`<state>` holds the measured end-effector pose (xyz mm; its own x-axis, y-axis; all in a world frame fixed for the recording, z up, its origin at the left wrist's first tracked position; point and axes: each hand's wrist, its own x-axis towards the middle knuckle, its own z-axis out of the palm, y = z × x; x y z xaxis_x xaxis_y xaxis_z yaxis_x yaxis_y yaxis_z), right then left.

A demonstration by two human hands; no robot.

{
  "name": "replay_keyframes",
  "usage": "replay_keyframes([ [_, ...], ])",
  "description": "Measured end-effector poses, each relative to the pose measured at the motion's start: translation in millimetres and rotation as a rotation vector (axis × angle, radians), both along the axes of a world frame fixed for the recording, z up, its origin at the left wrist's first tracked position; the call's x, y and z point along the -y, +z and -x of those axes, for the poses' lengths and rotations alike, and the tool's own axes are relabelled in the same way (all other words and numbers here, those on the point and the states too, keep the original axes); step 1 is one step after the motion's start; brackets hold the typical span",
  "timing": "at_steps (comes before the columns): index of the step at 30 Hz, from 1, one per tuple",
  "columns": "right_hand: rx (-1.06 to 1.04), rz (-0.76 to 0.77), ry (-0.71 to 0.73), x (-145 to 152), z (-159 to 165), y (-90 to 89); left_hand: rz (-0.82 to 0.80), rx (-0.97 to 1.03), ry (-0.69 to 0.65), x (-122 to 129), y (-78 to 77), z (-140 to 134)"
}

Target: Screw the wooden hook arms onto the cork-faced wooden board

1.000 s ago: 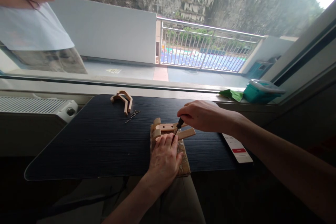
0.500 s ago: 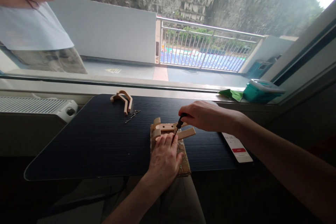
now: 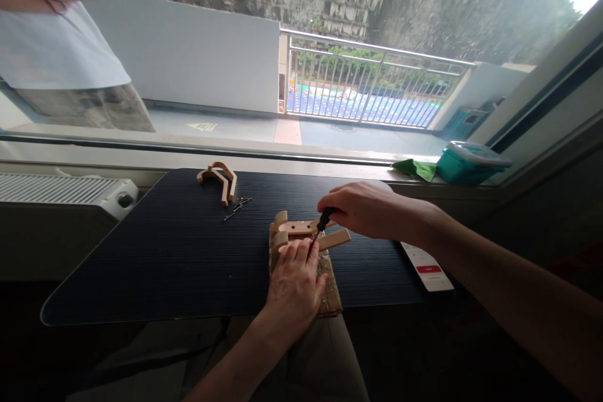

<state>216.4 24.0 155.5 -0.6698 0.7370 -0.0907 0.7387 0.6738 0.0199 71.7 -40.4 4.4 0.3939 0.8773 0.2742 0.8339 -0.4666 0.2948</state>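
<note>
My right hand is closed around the black handle of a screwdriver. The screwdriver leans, and its shaft runs down to the near wooden hook beside my left fingertips. With fingers bent over that hook, my left hand holds it against a rough brown board; the screwdriver's tip and any screw under it are hidden. Farther back on the board lies a second wooden hook with two dark holes showing. Two more curved wooden hooks and several loose screws lie at the table's back left.
A dark table carries everything. At its right edge, under my right forearm, lies a phone. A teal box and a green cloth rest on the windowsill. A radiator stands left; a person stands beyond the window.
My right hand has turned slightly with the screwdriver, its knuckles shifting a little left. My left hand stays in place on the hook.
</note>
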Motion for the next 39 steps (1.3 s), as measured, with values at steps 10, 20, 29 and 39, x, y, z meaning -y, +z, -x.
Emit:
replay_keyframes([
  [10,0.067,-0.057,-0.089,3,6,1.6,0.019,-0.006,-0.003,0,0.9,-1],
  [20,-0.027,0.002,0.035,-2,-1,-1.1,0.005,0.002,0.005,1,-0.6,-1],
  [29,-0.023,0.031,-0.026,4,8,2.2,-0.005,-0.002,0.003,0,-1.8,-1],
  [39,0.014,0.035,-0.028,3,7,6.4,-0.018,0.01,0.001,0,-2.0,-1],
])
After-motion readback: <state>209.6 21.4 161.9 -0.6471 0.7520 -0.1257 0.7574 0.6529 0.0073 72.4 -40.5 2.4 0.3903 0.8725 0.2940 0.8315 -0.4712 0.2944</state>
